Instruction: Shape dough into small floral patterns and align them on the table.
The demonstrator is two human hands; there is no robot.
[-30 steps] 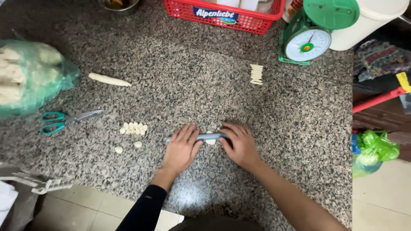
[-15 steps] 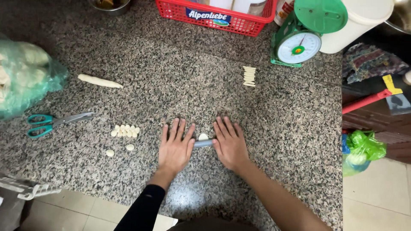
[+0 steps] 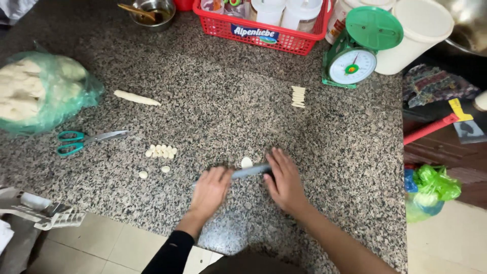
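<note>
Your left hand [image 3: 212, 189] is lying flat and open, palm down over the near end of a slim grey-blue rolling rod [image 3: 247, 172], and your right hand [image 3: 285, 181] is pressing open-palmed on its far end, fingers spread and gripping nothing. The rod is resting on the speckled granite counter [image 3: 228, 101] between your palms, its long axis running left to right with a slight tilt, the right end pointing a touch away from you. Just beyond it, a small flattened dough disc [image 3: 246, 162] is sitting touching or nearly touching the rod; I can't tell which. With open palms and uneven pressure, I'd judge that the rod may be skewing and slipping sideways, missing the disc or smearing it lopsided against the stone. Further left, a cluster of small dough pieces [image 3: 161, 151] is waiting, with scissors [image 3: 89, 139] and a dough log [image 3: 136, 98] beyond; a wide push could be scattering those. The green scale [image 3: 361, 46] is standing well apart.
</note>
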